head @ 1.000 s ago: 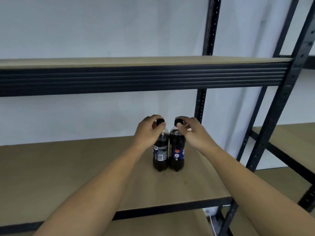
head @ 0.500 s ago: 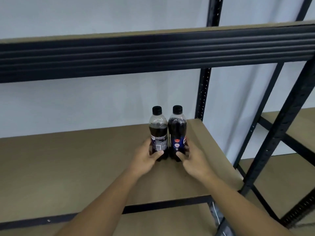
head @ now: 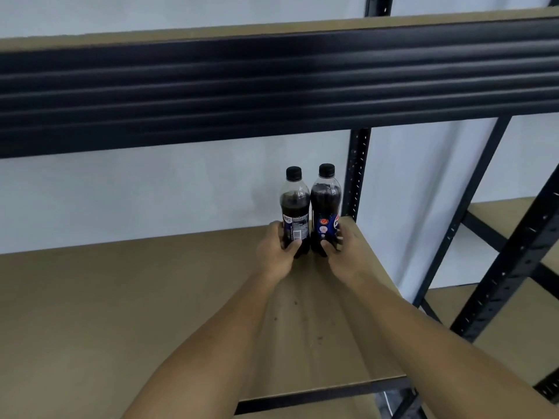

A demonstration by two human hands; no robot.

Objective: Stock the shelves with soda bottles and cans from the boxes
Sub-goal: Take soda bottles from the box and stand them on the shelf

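Observation:
Two dark cola bottles with black caps stand upright and touching at the back right of the brown shelf board [head: 127,297]. My left hand [head: 276,252] grips the lower body of the left bottle [head: 295,207], whose label shows small print. My right hand [head: 343,252] grips the lower body of the right bottle [head: 326,207], which has a blue label. Both bottles' bases are hidden behind my fingers.
The upper shelf's black ribbed beam [head: 272,86] hangs low across the view. A black rear post [head: 357,176] stands just right of the bottles, close to the white wall. A black front post [head: 514,261] and a neighbouring shelf unit [head: 514,213] lie to the right.
Both hands dropped from the bottle caps to the lower bodies. The bottles then slid farther back on the shelf toward the wall and rear post.

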